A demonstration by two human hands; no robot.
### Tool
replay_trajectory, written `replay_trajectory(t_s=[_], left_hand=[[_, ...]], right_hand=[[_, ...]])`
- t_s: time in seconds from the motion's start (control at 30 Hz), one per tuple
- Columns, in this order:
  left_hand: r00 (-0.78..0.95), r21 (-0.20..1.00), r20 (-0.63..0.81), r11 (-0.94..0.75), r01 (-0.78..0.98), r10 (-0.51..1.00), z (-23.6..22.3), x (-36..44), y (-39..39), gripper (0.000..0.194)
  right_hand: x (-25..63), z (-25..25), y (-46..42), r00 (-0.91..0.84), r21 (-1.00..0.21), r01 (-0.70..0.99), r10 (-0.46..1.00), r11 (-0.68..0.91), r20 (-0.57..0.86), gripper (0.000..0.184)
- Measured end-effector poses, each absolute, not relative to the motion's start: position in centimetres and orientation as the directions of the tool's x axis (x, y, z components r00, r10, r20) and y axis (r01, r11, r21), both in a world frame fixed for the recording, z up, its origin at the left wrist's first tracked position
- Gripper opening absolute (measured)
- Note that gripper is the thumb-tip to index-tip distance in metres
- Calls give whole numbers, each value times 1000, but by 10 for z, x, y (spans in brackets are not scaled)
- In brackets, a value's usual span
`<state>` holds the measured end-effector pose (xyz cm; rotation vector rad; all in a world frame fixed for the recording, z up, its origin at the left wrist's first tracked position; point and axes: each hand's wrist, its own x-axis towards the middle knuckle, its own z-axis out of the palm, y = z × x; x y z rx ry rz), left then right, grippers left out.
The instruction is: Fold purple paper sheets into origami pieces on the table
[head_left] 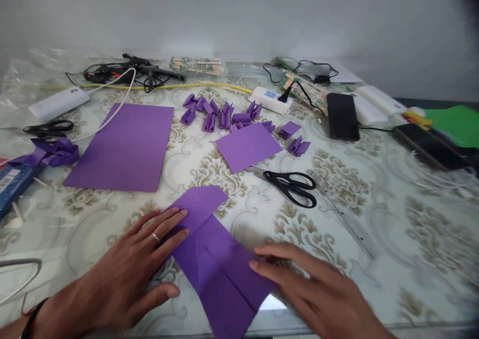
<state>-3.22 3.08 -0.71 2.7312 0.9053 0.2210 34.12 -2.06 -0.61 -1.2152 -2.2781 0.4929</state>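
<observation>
A folded sheet of purple paper (213, 249) lies in front of me, its far part turned over at a slant and its near end pointing at the table's front edge. My left hand (138, 264) rests flat on the folded part, fingers stretched out, a ring on one finger. At the right edge of the paper, my right hand (310, 284) touches it with its fingertips; the thumb is hidden, and whether it pinches the edge I cannot tell. Beyond lie a smaller purple piece (249, 147) and black-handled scissors (290, 184), their blades partly under that piece.
A large purple sheet (127, 147) lies at left, beside crumpled purple paper (52, 152) and more scissors (50, 128). Several small folded purple pieces (225, 115) sit at the back near a power strip (271, 99). A clear ruler (348, 219) and phones (342, 117) are at right.
</observation>
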Motion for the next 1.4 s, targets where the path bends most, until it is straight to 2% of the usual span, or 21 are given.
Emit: replay_trajectory(t_s=[0.07,0.17,0.23,0.3,0.4,0.5,0.57,0.67,0.73,0.97,1.07,1.13,1.27,1.4], left_hand=[[782,275,68,-765,582,619,-6,-36,25,71],[771,273,116,-767,581,626,-3,-34,21,66],[812,262,135,-811,523,568,1,-29,23,60],[863,236,124,-859,454,490,4,-24,30,54],[883,206,88,-875,437,461,3,-18,37,56],[861,177,63,-855,488,505,-7,-15,33,69],[842,150,72,-840,521,535,-15,-13,27,73],[807,105,100,-813,573,582,-24,-6,20,71],[798,90,108,-805,586,593,-26,0,20,65],[825,164,159,-838,520,543,-21,19,34,48],[809,199,183,-827,526,559,-21,19,37,45],[804,201,195,-825,528,562,-20,19,39,42],[805,161,196,-828,537,560,-19,23,45,31],[793,120,212,-820,559,572,-18,29,49,30]], right_hand=[[343,2,1,-388,-597,640,874,484,292,43],[336,14,43,-317,-757,566,934,328,168,36],[326,17,73,-312,-852,468,946,234,89,28],[317,17,99,-333,-872,447,942,199,44,27],[310,19,123,-272,-851,477,958,220,95,34],[314,29,123,-206,-772,560,953,301,222,30],[318,34,116,-351,-620,651,897,439,267,25],[319,28,108,-579,-429,696,804,575,138,21],[317,19,110,-602,-372,728,797,576,54,33],[306,7,135,-556,-369,776,831,512,-17,68],[304,10,144,-537,-396,784,842,478,-46,75],[304,12,148,-527,-422,784,848,456,-63,68],[306,19,152,-513,-473,775,854,419,-83,41],[307,28,151,-527,-521,744,846,418,-75,29]])
